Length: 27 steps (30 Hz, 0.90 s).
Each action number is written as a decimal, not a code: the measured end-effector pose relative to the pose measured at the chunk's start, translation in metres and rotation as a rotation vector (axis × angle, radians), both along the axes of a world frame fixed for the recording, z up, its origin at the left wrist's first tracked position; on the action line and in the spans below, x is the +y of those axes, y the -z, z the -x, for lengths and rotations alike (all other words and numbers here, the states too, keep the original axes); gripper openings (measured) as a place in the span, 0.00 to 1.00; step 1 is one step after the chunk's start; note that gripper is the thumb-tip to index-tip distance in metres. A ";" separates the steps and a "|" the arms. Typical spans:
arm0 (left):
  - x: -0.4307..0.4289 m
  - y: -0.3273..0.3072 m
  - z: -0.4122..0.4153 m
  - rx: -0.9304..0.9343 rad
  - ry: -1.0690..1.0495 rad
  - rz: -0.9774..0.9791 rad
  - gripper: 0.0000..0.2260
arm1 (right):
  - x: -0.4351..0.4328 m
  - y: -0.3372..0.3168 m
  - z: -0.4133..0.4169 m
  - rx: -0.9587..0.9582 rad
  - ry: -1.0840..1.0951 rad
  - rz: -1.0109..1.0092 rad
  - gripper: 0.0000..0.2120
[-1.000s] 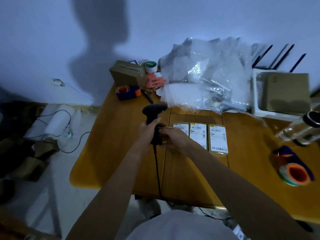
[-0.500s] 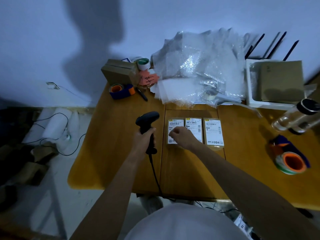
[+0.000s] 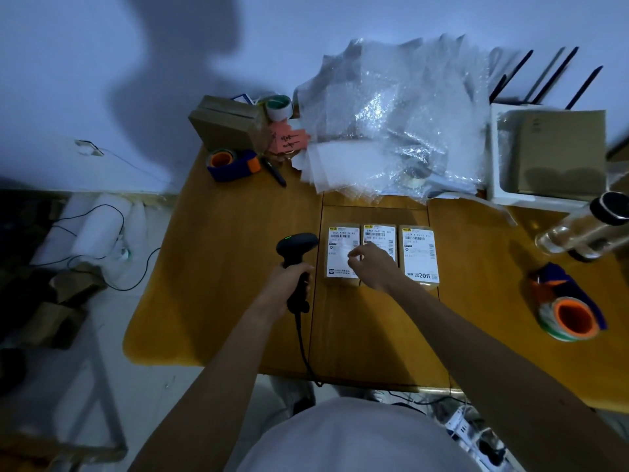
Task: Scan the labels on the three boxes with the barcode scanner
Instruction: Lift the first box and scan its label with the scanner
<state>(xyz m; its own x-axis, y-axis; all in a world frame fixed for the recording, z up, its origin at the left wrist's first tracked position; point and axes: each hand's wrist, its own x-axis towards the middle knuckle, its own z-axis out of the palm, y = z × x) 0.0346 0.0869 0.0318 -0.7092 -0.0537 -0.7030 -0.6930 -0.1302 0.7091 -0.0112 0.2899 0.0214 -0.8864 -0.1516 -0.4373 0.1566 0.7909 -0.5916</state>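
Observation:
Three small brown boxes with white barcode labels lie side by side on the wooden table (image 3: 231, 267): the left box (image 3: 342, 255), the middle box (image 3: 379, 235) and the right box (image 3: 419, 255). My left hand (image 3: 289, 284) grips the handle of a black corded barcode scanner (image 3: 296, 247), held upright just left of the left box, a green light on its head. My right hand (image 3: 372, 265) hovers over the middle box with fingers loosely curled, holding nothing and hiding that box's lower half.
Bubble wrap (image 3: 398, 120) is piled behind the boxes. A cardboard box (image 3: 226, 122) and tape dispenser (image 3: 231, 163) sit back left, a white bin (image 3: 500, 185) with cardboard back right. A clear bottle (image 3: 578, 229) and a second tape dispenser (image 3: 568, 308) lie right.
My right hand let go of the scanner and moved right over the boxes. My left hand keeps the scanner, now left of the left box.

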 end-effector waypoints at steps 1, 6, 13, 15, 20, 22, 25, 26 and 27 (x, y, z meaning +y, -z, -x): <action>0.000 0.002 0.001 0.002 -0.008 0.007 0.05 | 0.002 0.001 0.000 0.000 0.012 -0.005 0.20; 0.006 0.011 0.008 0.012 -0.030 0.084 0.10 | 0.005 0.003 -0.002 -0.066 0.028 -0.020 0.24; 0.015 0.021 0.021 -0.018 -0.009 0.171 0.05 | 0.002 0.013 -0.005 -0.060 0.060 -0.025 0.12; 0.019 0.022 0.023 -0.023 0.008 0.188 0.09 | 0.002 0.018 -0.006 -0.055 0.087 -0.042 0.12; 0.026 0.021 0.026 -0.031 0.065 0.210 0.04 | -0.002 0.021 -0.009 -0.035 0.126 -0.025 0.11; 0.026 0.021 0.026 -0.031 0.062 0.209 0.02 | -0.004 0.023 -0.009 -0.051 0.181 0.031 0.11; 0.023 0.022 0.024 -0.037 0.033 0.209 0.02 | -0.010 0.025 -0.012 -0.109 0.249 0.131 0.14; 0.020 0.022 0.022 -0.041 0.020 0.211 0.03 | -0.013 0.026 -0.013 -0.118 0.251 0.152 0.16; 0.017 0.022 0.020 -0.044 0.011 0.218 0.03 | -0.016 0.026 -0.015 -0.118 0.248 0.165 0.16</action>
